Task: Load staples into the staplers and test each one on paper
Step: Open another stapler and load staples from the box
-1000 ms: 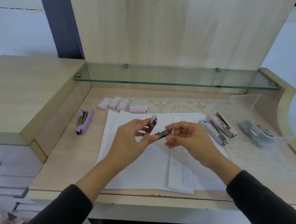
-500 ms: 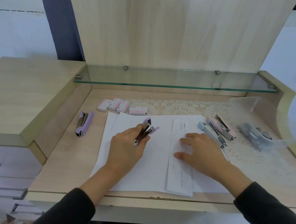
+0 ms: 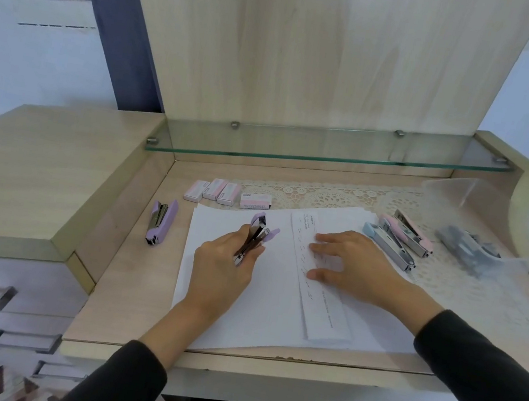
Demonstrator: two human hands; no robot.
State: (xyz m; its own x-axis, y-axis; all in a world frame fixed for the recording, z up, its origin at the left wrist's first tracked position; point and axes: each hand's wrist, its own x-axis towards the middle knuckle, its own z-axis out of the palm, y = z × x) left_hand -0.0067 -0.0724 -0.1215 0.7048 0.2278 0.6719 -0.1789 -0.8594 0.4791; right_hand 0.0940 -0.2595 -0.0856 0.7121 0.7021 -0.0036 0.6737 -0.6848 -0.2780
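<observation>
In the head view, the left hand (image 3: pixel 222 263) gripped a purple stapler (image 3: pixel 255 237), fingers curled round it, above the white sheets (image 3: pixel 260 303). The stapler's long axis ran away from the person, tipped slightly right. The right hand (image 3: pixel 349 266) lay flat, fingers straight, pressing a folded strip (image 3: pixel 325 310) just right of the stapler. The left hand, being nearer, would likely carry it across.

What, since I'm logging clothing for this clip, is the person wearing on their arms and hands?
Both arms wear long, plain dark sleeves, near black: the left sleeve and the right sleeve stop short of the wrists. The left hand and right hand are bare: no gloves, rings or watch visible.
</observation>
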